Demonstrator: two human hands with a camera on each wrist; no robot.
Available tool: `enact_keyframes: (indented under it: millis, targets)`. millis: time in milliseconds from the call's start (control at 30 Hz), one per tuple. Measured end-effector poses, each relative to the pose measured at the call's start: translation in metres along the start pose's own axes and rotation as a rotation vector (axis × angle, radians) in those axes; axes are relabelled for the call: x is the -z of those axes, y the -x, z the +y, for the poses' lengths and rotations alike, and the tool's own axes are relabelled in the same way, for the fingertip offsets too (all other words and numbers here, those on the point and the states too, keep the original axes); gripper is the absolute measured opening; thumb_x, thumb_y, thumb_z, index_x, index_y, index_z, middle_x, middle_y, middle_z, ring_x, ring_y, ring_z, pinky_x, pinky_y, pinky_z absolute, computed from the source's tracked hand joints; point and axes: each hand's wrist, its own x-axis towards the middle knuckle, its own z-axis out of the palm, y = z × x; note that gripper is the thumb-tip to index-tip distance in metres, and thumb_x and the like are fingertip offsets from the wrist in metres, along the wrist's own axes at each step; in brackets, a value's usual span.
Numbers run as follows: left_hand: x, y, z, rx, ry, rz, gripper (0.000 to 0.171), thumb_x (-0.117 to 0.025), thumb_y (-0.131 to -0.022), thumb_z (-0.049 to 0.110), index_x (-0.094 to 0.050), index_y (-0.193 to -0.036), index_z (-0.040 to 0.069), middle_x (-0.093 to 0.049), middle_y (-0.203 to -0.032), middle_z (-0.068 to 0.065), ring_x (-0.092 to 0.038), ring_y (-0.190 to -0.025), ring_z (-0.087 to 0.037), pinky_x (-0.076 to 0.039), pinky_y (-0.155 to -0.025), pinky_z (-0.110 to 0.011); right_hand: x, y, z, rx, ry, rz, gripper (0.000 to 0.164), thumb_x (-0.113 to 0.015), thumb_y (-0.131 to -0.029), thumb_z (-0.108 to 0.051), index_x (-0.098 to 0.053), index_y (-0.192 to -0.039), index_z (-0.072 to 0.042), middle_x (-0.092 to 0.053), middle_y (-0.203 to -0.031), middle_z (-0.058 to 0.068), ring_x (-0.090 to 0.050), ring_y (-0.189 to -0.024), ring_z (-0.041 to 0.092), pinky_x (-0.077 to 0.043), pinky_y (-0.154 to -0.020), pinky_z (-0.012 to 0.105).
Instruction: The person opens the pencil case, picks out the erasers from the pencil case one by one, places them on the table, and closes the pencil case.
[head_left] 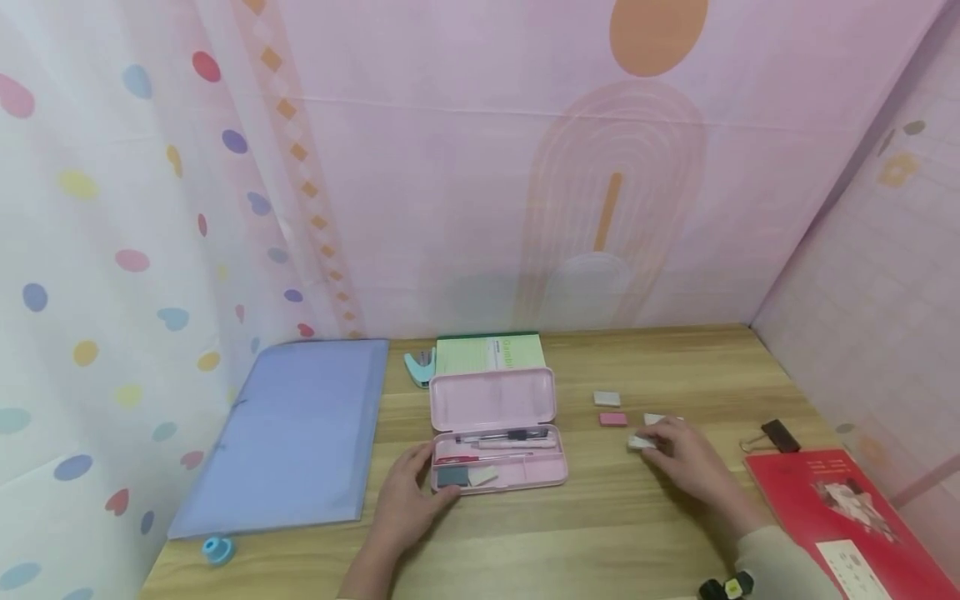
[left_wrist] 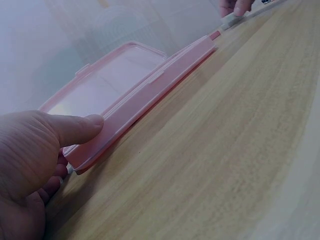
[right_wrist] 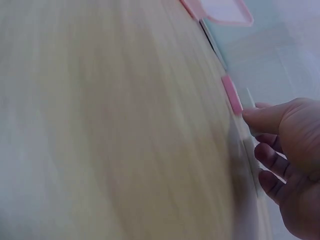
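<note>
An opened pink pencil case point(head_left: 498, 400) lies in the middle of the table, its lid folded back. My left hand point(head_left: 405, 502) grips its left end, thumb along the front wall and fingers round the side, as the left wrist view also shows. Inside are several pens point(head_left: 495, 443), a dark grey eraser point(head_left: 452, 477) and a whitish eraser point(head_left: 482, 476). To the right, my right hand point(head_left: 686, 458) pinches a white eraser point(head_left: 640, 442) between thumb and fingers, close over the table. Beside it lie a pink eraser point(head_left: 612, 419) and a pale eraser point(head_left: 607, 399); another white block point(head_left: 660, 418) is partly hidden behind the fingers.
A blue folder point(head_left: 292, 442) lies at the left, with a small blue cap-like piece point(head_left: 218, 550) in front. Behind the case are a teal stapler point(head_left: 421, 367) and a green notebook point(head_left: 487, 353). At right sit a black binder clip point(head_left: 780, 436) and a red booklet point(head_left: 847, 500).
</note>
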Motion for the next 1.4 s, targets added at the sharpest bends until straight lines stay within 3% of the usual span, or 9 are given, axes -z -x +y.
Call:
enact_keyframes:
  millis: [733,1033,1200,1400]
  targets:
    - [0.0,-0.001,0.0,0.014,0.008,-0.009,0.082,-0.083,-0.074,0.037,-0.046,-0.143,0.012,-0.047,-0.14,-0.011,-0.043,-0.129,-0.033,-0.037,-0.107,-0.051,0.003,-0.001,0.012,-0.074,-0.008,-0.035,0.021,-0.075,-0.082,-0.007,-0.073,-0.102,-0.011,-0.062,-0.09,-0.002,-0.052,-0.077,0.012,-0.047,-0.065,0.026]
    - [0.0,0.0,0.0,0.009,0.001,-0.012,0.081,-0.082,-0.075,0.036,-0.046,-0.143,0.011,-0.047,-0.141,-0.011,-0.042,-0.13,-0.033,-0.037,-0.107,-0.051,0.005,0.003,0.012,-0.064,-0.019,-0.018,0.024,-0.076,-0.082,-0.01,-0.072,-0.106,-0.012,-0.064,-0.095,0.0,-0.056,-0.082,0.013,-0.051,-0.07,0.03]
    - [-0.001,0.001,0.001,0.004,0.005,-0.01,0.081,-0.083,-0.074,0.036,-0.047,-0.142,0.011,-0.047,-0.141,-0.012,-0.042,-0.129,-0.034,-0.037,-0.107,-0.051,0.006,0.005,-0.011,-0.044,-0.059,0.034,0.03,-0.075,-0.083,-0.013,-0.07,-0.113,-0.009,-0.064,-0.106,0.008,-0.063,-0.09,0.021,-0.055,-0.076,0.04]
    - [0.0,-0.001,-0.001,0.007,0.007,-0.009,0.082,-0.083,-0.074,0.036,-0.046,-0.143,0.012,-0.046,-0.141,-0.011,-0.042,-0.13,-0.032,-0.037,-0.107,-0.05,-0.014,-0.01,-0.069,0.103,-0.113,-0.016,0.03,-0.076,-0.082,-0.014,-0.07,-0.112,-0.011,-0.064,-0.113,0.006,-0.061,-0.096,0.022,-0.055,-0.079,0.039]
